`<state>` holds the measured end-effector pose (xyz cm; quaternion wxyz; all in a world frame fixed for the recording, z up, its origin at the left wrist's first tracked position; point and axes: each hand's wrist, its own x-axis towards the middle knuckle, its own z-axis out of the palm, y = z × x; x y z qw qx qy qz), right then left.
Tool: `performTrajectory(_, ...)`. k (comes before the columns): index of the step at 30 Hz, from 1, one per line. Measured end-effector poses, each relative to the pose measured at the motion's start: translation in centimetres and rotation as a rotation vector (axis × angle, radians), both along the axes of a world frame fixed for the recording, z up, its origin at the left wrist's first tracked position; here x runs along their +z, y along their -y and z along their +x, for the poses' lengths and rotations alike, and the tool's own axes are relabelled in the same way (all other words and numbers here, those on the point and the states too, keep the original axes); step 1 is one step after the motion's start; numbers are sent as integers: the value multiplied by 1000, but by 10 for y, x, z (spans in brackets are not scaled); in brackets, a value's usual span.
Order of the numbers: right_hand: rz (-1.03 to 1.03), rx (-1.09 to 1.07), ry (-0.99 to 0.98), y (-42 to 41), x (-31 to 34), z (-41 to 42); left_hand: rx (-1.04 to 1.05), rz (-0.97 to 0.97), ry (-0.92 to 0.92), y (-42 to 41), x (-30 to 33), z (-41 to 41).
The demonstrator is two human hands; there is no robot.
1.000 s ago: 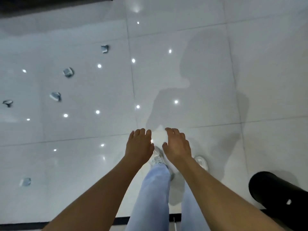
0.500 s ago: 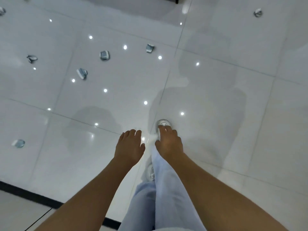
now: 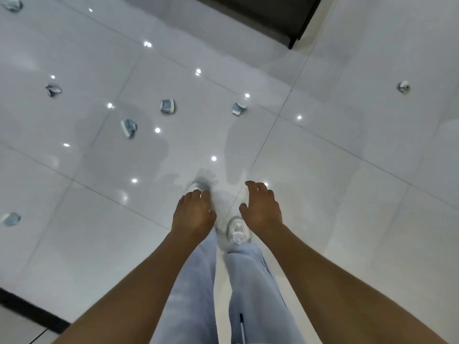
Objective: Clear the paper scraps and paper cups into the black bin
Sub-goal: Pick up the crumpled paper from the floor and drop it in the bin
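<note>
Several crumpled blue-and-white paper cups lie scattered on the glossy white tile floor: one cup (image 3: 168, 106) ahead, another cup (image 3: 238, 109) to its right, a third cup (image 3: 129, 127) lower left. More lie far left (image 3: 53, 90), at the left edge (image 3: 10, 218), top left (image 3: 13, 4) and far right (image 3: 403, 87). My left hand (image 3: 193, 213) and my right hand (image 3: 260, 209) hang stretched out over my legs, fingers relaxed, holding nothing. The black bin is out of view.
A dark piece of furniture or doorway (image 3: 285, 18) sits at the top edge. A black floor strip (image 3: 27, 311) runs along the lower left corner. My white shoes (image 3: 237, 230) step on the tiles, which reflect ceiling lights.
The view has swung left and away from the black bin, which dropped out of sight. The cups now lie closer and more central. Both hands stay empty and have spread slightly apart.
</note>
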<state>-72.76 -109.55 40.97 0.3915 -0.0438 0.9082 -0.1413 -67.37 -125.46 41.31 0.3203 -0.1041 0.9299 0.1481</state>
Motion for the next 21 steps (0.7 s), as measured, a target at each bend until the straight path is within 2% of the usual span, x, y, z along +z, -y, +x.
performTrajectory(8, 32, -70, 45, 61, -18, -98, -30, 19, 27, 60, -20, -98)
performTrajectory(13, 17, -66, 33, 106, -38, -170, 22, 53, 57, 112, -39, -176)
performTrajectory(21, 29, -92, 10, 119, -121, -268, 51, 103, 101, 129, -120, -275)
